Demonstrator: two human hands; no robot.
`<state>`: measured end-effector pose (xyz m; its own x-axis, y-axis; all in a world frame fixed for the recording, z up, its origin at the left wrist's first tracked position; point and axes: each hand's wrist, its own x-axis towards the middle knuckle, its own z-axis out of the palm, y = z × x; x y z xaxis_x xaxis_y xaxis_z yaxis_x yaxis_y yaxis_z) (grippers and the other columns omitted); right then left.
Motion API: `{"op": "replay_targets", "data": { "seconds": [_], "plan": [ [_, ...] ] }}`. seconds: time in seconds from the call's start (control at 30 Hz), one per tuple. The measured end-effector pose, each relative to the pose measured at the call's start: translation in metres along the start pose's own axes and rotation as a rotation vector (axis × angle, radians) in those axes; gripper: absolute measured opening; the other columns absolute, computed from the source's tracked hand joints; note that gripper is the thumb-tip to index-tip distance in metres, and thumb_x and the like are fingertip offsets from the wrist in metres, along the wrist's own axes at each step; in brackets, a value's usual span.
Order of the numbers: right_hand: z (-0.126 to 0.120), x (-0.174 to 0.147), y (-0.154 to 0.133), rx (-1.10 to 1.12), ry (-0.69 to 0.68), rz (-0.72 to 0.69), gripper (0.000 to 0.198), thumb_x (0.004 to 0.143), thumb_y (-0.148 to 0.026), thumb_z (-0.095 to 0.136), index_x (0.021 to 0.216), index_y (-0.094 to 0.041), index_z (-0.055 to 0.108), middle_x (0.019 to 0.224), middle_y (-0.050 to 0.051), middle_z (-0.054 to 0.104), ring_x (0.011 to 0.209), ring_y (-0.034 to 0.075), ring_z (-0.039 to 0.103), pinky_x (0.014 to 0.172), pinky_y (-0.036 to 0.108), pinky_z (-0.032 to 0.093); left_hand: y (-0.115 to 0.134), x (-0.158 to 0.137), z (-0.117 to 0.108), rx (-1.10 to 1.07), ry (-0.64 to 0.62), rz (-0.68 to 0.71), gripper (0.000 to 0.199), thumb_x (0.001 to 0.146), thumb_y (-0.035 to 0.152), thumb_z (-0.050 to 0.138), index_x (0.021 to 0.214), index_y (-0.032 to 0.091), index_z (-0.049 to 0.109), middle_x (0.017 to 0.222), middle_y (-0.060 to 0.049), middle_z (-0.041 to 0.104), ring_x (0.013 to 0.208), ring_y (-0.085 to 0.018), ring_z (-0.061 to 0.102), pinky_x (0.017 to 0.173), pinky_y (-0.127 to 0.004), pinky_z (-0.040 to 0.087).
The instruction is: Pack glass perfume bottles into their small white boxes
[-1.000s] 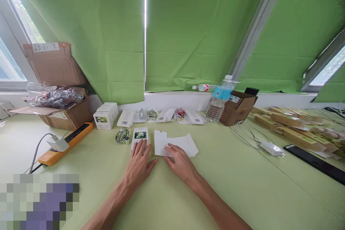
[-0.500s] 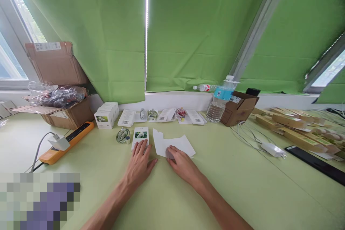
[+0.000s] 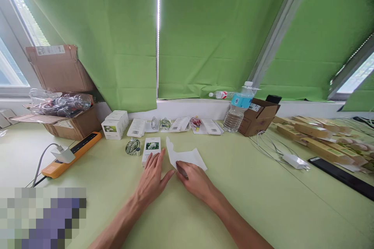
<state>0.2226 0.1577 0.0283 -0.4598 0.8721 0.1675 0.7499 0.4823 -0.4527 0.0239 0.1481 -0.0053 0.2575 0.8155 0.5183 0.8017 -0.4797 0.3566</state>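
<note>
My left hand lies open, fingers stretched out, at the near end of a flat white box with a picture of white flowers. It is hard to tell whether the fingertips touch the box. Closed on the near edge of a white sheet of card is my right hand; its curled fingers hide that edge. The card has a cut-out upper edge, and its left part stands up. Left of the box sits a round glass bottle beside a small silver cap.
Small white boxes stand at the back left, near an orange power strip. Flattened cartons with small bottles line the wall. A large water bottle, a cardboard box, a charger and a black phone are at right.
My right hand has moved a little left, its fingers curling under, and the card has shifted left and bent. My left hand has slid slightly right, uncovering more of the box.
</note>
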Motion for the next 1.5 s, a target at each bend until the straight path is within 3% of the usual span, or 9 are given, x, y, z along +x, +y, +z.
{"op": "replay_targets", "data": {
  "seconds": [0.17, 0.27, 0.53, 0.67, 0.83, 1.07, 1.17, 1.33, 1.5],
  "plan": [
    [-0.003, -0.003, -0.008, 0.002, -0.021, -0.031, 0.015, 0.092, -0.032, 0.048, 0.089, -0.024, 0.061, 0.084, 0.003, 0.069, 0.078, 0.022, 0.063, 0.065, 0.027, 0.038, 0.002, 0.0, -0.001, -0.05, -0.023, -0.066, 0.068, 0.094, 0.044, 0.047, 0.15, 0.024, 0.015, 0.139, -0.009, 0.054, 0.135, -0.024, 0.043, 0.117, -0.049, 0.022],
    [-0.004, -0.003, -0.012, 0.026, -0.031, -0.081, 0.022, 0.095, -0.034, 0.044, 0.09, -0.024, 0.063, 0.084, 0.003, 0.07, 0.081, 0.022, 0.063, 0.067, 0.027, 0.04, 0.003, 0.0, -0.002, -0.054, -0.022, -0.086, 0.076, 0.088, 0.049, 0.055, 0.149, 0.023, 0.018, 0.138, -0.009, 0.055, 0.138, -0.028, 0.038, 0.116, -0.05, 0.025],
    [-0.005, -0.003, -0.009, 0.103, -0.077, -0.117, 0.027, 0.092, -0.033, 0.051, 0.113, -0.024, 0.065, 0.108, 0.005, 0.071, 0.102, 0.025, 0.063, 0.087, 0.031, 0.044, 0.003, 0.001, -0.002, -0.063, 0.021, -0.204, 0.055, 0.092, 0.029, 0.045, 0.144, 0.021, 0.031, 0.137, -0.011, 0.054, 0.136, -0.027, 0.041, 0.11, -0.046, 0.036],
    [-0.006, -0.002, -0.007, 0.099, -0.083, -0.104, 0.036, 0.091, -0.044, 0.054, 0.117, -0.023, 0.065, 0.119, 0.007, 0.068, 0.109, 0.028, 0.06, 0.092, 0.035, 0.045, 0.002, 0.002, -0.004, -0.072, 0.015, -0.233, 0.054, 0.092, 0.025, 0.044, 0.144, 0.019, 0.032, 0.136, -0.011, 0.055, 0.136, -0.028, 0.04, 0.108, -0.048, 0.038],
    [-0.005, -0.002, -0.005, 0.103, -0.074, -0.09, 0.038, 0.097, -0.043, 0.042, 0.12, -0.022, 0.064, 0.123, 0.009, 0.065, 0.115, 0.028, 0.058, 0.096, 0.037, 0.043, 0.0, 0.003, -0.006, -0.066, 0.07, -0.187, 0.054, 0.091, 0.018, 0.042, 0.144, 0.017, 0.032, 0.133, -0.011, 0.058, 0.131, -0.026, 0.046, 0.105, -0.047, 0.042],
    [-0.007, -0.001, -0.001, 0.1, -0.102, -0.087, 0.038, 0.092, -0.046, 0.052, 0.119, -0.022, 0.065, 0.124, 0.008, 0.065, 0.112, 0.029, 0.059, 0.096, 0.037, 0.043, -0.006, 0.003, -0.004, -0.006, 0.107, -0.083, 0.031, 0.091, 0.013, 0.041, 0.113, 0.023, 0.058, 0.112, -0.004, 0.068, 0.123, -0.025, 0.053, 0.105, -0.046, 0.043],
    [-0.007, 0.0, 0.0, 0.072, -0.095, -0.101, 0.038, 0.092, -0.048, 0.052, 0.117, -0.022, 0.066, 0.122, 0.008, 0.065, 0.111, 0.029, 0.059, 0.096, 0.037, 0.043, -0.006, 0.002, -0.003, -0.007, 0.11, -0.092, 0.032, 0.091, 0.013, 0.04, 0.117, 0.022, 0.057, 0.115, -0.006, 0.067, 0.125, -0.025, 0.051, 0.102, -0.045, 0.045],
    [-0.003, 0.003, 0.007, 0.011, -0.043, -0.126, 0.032, 0.099, -0.032, 0.04, 0.115, -0.022, 0.066, 0.121, 0.008, 0.066, 0.114, 0.026, 0.059, 0.102, 0.04, 0.037, -0.007, 0.003, -0.005, -0.021, 0.104, -0.137, 0.034, 0.091, 0.013, 0.04, 0.121, 0.022, 0.055, 0.121, -0.007, 0.064, 0.128, -0.024, 0.049, 0.103, -0.042, 0.045],
    [0.0, 0.003, 0.009, -0.024, -0.044, -0.142, 0.027, 0.097, -0.028, 0.045, 0.112, -0.022, 0.067, 0.121, 0.008, 0.066, 0.115, 0.026, 0.058, 0.102, 0.039, 0.037, -0.004, 0.002, -0.004, -0.036, 0.037, -0.168, 0.032, 0.092, 0.032, 0.05, 0.123, 0.024, 0.054, 0.126, -0.006, 0.062, 0.134, -0.026, 0.042, 0.103, -0.041, 0.045]
  ]
}}
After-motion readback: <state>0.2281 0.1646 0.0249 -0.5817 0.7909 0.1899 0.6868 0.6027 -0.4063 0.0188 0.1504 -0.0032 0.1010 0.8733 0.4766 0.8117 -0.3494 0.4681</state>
